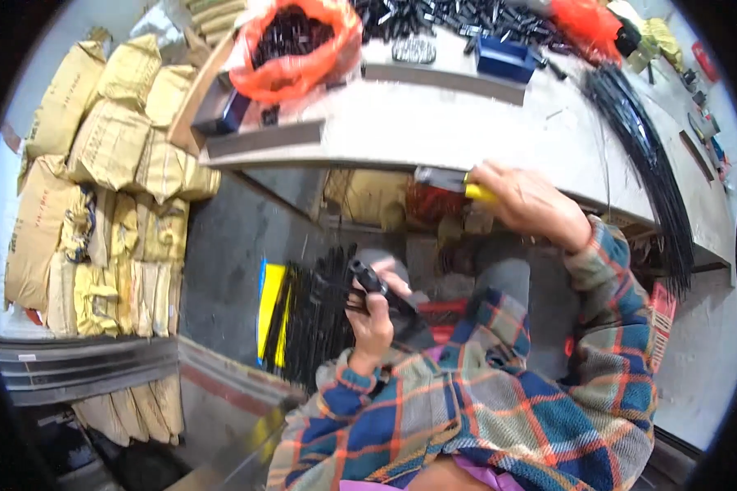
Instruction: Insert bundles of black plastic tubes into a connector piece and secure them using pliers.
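My left hand (371,327) is closed around a black tube-like part (367,277) with a round end, held low in front of my body. Beside it, to the left, lies a bundle of long thin black strips (307,319). At the table's front edge my right hand (528,200) grips a yellow-handled tool (479,193) with a pale metal end pointing left. My fingers cover most of its handle, so its exact kind does not show.
An orange plastic bag (291,78) of black parts stands on the table (418,123). A blue box (506,59) sits near piled black pieces (434,18). Long black strands (651,164) hang over the table's right side. Brown sacks (110,143) are stacked at left.
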The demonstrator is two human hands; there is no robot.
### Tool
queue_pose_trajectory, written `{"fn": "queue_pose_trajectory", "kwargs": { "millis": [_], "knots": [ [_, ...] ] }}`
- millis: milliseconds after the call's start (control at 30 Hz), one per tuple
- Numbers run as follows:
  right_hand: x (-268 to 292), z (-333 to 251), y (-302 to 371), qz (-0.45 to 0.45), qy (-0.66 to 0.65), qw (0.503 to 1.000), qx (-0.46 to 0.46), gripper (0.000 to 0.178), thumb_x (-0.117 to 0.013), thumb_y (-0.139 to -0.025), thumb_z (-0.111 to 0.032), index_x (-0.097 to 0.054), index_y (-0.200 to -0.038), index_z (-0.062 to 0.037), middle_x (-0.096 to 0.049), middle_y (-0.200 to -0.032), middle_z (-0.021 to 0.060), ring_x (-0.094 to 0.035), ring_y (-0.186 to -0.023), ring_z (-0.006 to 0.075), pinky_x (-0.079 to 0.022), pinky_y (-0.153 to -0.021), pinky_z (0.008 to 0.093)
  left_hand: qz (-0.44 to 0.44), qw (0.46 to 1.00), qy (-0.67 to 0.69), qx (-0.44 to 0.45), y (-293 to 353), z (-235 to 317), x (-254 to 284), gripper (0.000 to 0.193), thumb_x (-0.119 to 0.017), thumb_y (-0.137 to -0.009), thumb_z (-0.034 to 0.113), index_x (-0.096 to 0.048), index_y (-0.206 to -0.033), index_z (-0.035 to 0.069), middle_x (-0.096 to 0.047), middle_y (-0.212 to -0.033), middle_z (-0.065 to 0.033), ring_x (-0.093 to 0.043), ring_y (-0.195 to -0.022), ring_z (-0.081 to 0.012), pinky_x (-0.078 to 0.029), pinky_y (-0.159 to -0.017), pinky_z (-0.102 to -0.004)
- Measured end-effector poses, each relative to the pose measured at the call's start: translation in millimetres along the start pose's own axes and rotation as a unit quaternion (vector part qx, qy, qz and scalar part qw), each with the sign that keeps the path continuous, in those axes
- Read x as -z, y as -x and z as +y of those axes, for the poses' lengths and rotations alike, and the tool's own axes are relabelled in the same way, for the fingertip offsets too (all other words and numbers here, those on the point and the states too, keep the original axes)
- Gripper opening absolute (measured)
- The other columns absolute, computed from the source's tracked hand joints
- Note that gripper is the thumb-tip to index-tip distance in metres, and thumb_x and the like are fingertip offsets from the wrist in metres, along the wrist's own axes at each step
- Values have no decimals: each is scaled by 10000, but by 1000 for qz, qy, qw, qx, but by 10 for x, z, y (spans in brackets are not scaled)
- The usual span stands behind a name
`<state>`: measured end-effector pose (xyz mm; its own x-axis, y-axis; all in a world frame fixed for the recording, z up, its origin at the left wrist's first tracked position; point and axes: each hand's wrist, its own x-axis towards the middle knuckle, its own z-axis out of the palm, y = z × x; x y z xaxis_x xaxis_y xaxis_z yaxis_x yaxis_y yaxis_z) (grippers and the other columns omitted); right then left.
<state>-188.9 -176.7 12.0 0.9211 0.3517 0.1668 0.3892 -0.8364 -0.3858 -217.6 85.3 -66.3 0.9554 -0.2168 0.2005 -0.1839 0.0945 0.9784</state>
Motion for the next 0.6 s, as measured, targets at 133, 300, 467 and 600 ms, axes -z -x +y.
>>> {"fn": "queue_pose_trajectory", "kwargs": {
  "millis": [133, 300, 467, 600],
  "knots": [
    [-236, 709, -198, 52, 186, 976, -99, 287, -591, -798, -266, -477, -974, -70, -528, -940, 129, -554, -822, 326, -446, -675, 404, -107, 983, 101, -113, 21, 47, -92, 342, -611, -835, 305, -460, -966, 27, -563, -835, -99, -564, -809, -238, -424, -836, -401],
    [-556, 143, 30, 188, 104, 964, 155, 287, -665, -682, -207, -569, -919, -76, -565, -988, 95, -560, -908, 278, -475, -757, 365, 27, 976, 151, -158, -321, 454, 116, 443, -595, -800, 466, -443, -935, 73, -512, -675, -41, -536, -584, -172, -484, -621, -349],
    [-1454, -706, 616, -57, -572, 818, 41, 400, -654, -787, -211, -519, -1100, -2, -510, -1151, 141, -515, -1073, 268, -434, -879, 357, 193, 895, 371, -153, -687, 781, 503, 377, -495, -862, 477, -467, -934, 108, -417, -652, 22, -437, -548, -74, -442, -571, -208],
    [-1248, -526, 527, 162, -716, 678, -38, 774, -576, -794, -506, -282, -1321, -21, -397, -1224, 71, -422, -1162, 220, -311, -1007, 355, 167, 819, 548, -40, -782, 386, 607, 363, -553, -838, 438, -479, -937, 96, -457, -677, 12, -457, -569, -112, -486, -670, -272]
  ]
}}
